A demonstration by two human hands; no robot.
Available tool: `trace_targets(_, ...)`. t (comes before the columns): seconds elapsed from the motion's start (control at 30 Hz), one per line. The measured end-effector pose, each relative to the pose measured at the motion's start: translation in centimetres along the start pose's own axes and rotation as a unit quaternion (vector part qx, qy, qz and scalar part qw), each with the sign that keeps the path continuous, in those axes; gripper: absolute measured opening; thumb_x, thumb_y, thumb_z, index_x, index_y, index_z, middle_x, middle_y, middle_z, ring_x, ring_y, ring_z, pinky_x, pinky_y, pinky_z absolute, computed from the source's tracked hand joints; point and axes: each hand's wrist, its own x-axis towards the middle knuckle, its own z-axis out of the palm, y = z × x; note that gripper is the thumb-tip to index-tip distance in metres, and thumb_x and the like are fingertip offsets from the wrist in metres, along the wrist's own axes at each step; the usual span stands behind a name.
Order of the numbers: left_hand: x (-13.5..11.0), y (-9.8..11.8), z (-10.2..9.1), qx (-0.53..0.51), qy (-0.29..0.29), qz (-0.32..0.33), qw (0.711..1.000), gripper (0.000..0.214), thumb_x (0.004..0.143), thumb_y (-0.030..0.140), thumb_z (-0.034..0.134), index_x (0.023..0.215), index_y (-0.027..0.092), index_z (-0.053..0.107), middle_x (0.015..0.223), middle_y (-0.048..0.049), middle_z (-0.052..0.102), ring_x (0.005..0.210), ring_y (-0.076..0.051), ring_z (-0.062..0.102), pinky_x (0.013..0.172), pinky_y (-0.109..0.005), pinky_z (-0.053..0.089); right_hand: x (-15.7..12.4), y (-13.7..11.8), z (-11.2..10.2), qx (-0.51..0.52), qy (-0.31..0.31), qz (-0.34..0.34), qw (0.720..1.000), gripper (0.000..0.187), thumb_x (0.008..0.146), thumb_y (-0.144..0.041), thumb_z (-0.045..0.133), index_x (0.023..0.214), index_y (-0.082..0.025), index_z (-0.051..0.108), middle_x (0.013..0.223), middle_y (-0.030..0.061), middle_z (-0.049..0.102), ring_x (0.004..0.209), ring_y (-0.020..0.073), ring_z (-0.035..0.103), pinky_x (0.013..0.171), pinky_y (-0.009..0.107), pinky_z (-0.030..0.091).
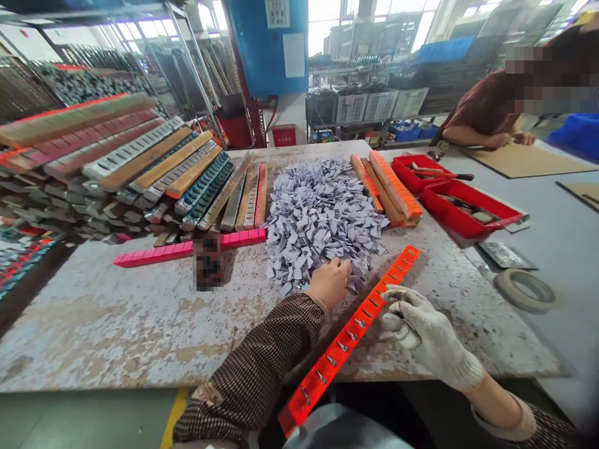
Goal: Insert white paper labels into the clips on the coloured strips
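My bare left hand reaches into the near edge of a heap of small whitish paper-like pieces. Its fingers are bent down, and whatever they pinch is hidden. Beside it, a long orange slotted bar slants from my lap up across the table edge. Small metal pieces stick up from several slots of its nearer half; the farther slots show as dark slits. My right hand, in a white knit glove, is at the bar's right edge, fingertips close to the slots. Those fingers are curled, and their contents cannot be made out.
Slotted bars are stacked high at the left. A pink bar lies in front, orange bars right of the heap. Red trays with tools and a tape roll are farther right. Another person works at the back right.
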Motion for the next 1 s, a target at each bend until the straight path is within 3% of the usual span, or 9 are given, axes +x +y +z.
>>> trace_targets(0.13, -1.9, -1.0, -0.4, -0.073, 0.027, -0.009, 0.997, 0.018, 0.089, 0.008, 0.057, 0.102, 0.019, 0.063, 0.109, -0.0077, 0.065, 0.097, -0.023, 0.066, 0.088, -0.034, 0.051, 0.0, -0.6, 0.1, 0.083, 0.019, 0.052, 0.995, 0.019, 0.100, -0.045, 0.059, 0.107, -0.028, 0.063, 0.111, 0.0100, 0.068, 0.084, 0.0245, 0.071, 0.061, 0.037, 0.063)
trace_targets(0.23, -3.4, -1.7, -0.8, -0.149, 0.059, -0.017, 0.987, 0.011, 0.088, 0.011, 0.059, 0.096, 0.019, 0.061, 0.101, -0.0038, 0.065, 0.091, -0.019, 0.064, 0.084, -0.030, 0.050, 1.0, -1.5, 0.8, 0.148, 0.013, 0.091, 0.985, 0.022, 0.105, -0.045, 0.049, 0.113, -0.028, 0.058, 0.094, 0.0073, 0.067, 0.077, 0.0232, 0.071, 0.050, 0.033, 0.058)
trace_targets(0.33, -4.5, -2.3, -1.0, -0.224, 0.089, -0.028, 0.970, 0.018, 0.090, 0.014, 0.058, 0.107, 0.020, 0.061, 0.089, 0.0002, 0.065, 0.080, -0.015, 0.062, 0.076, -0.027, 0.049, 2.3, -2.0, 1.7, 0.196, -0.009, 0.104, 0.975, 0.026, 0.108, -0.041, 0.037, 0.124, -0.028, 0.053, 0.078, 0.0023, 0.063, 0.059, 0.0203, 0.065, 0.037, 0.029, 0.047)
trace_targets(0.4, -5.1, -2.6, -0.8, -0.266, 0.102, -0.031, 0.958, 0.022, 0.089, 0.014, 0.058, 0.110, 0.020, 0.060, 0.086, 0.0012, 0.066, 0.079, -0.015, 0.063, 0.075, -0.026, 0.049, 3.1, -1.8, 2.3, 0.142, 0.004, 0.050, 0.989, 0.025, 0.107, -0.039, 0.040, 0.123, -0.028, 0.054, 0.081, 0.0037, 0.065, 0.061, 0.0208, 0.066, 0.042, 0.031, 0.052)
trace_targets(0.5, -5.7, -3.1, -0.2, -0.321, 0.119, -0.035, 0.939, 0.017, 0.086, 0.013, 0.059, 0.102, 0.019, 0.059, 0.088, 0.0002, 0.069, 0.083, -0.015, 0.066, 0.079, -0.026, 0.051, 4.0, -1.3, 3.1, 0.012, 0.027, -0.036, 0.999, 0.018, 0.102, -0.038, 0.052, 0.113, -0.027, 0.060, 0.098, 0.0088, 0.068, 0.085, 0.0256, 0.071, 0.069, 0.041, 0.064)
trace_targets(0.63, -5.9, -3.6, 0.8, -0.365, 0.150, -0.053, 0.917, 0.012, 0.085, 0.014, 0.061, 0.093, 0.019, 0.055, 0.086, -0.0009, 0.068, 0.082, -0.016, 0.068, 0.080, -0.027, 0.053, 5.1, -1.1, 3.8, -0.052, 0.017, -0.060, 0.997, 0.013, 0.099, -0.037, 0.059, 0.097, -0.025, 0.062, 0.116, 0.0113, 0.066, 0.109, 0.0297, 0.068, 0.095, 0.051, 0.061)
trace_targets(0.73, -6.2, -3.6, 0.7, -0.375, 0.166, -0.058, 0.910, 0.011, 0.082, 0.013, 0.062, 0.085, 0.019, 0.053, 0.083, -0.0020, 0.068, 0.080, -0.016, 0.067, 0.077, -0.027, 0.053, 5.8, -1.5, 4.0, -0.047, 0.008, -0.051, 0.998, 0.016, 0.098, -0.040, 0.061, 0.095, -0.024, 0.064, 0.118, 0.0114, 0.066, 0.115, 0.0314, 0.065, 0.100, 0.053, 0.058)
trace_targets(0.83, -7.0, -2.6, -0.2, -0.376, 0.174, -0.043, 0.909, 0.008, 0.083, 0.013, 0.061, 0.088, 0.018, 0.056, 0.093, -0.0047, 0.071, 0.085, -0.017, 0.067, 0.080, -0.029, 0.054, 6.3, -2.1, 4.0, -0.020, -0.005, -0.035, 0.999, 0.024, 0.099, -0.045, 0.059, 0.092, -0.023, 0.066, 0.118, 0.0125, 0.066, 0.112, 0.0309, 0.065, 0.097, 0.051, 0.060)
trace_targets(1.0, -9.1, 0.3, -1.8, -0.262, 0.236, 0.098, 0.931, 0.020, 0.080, 0.004, 0.052, 0.087, 0.020, 0.060, 0.107, -0.0072, 0.070, 0.102, -0.020, 0.064, 0.093, -0.036, 0.052, 6.8, -3.9, 3.8, 0.088, -0.064, -0.007, 0.994, 0.040, 0.103, -0.055, 0.048, 0.085, -0.025, 0.069, 0.106, 0.0070, 0.071, 0.092, 0.0246, 0.070, 0.082, 0.041, 0.064)
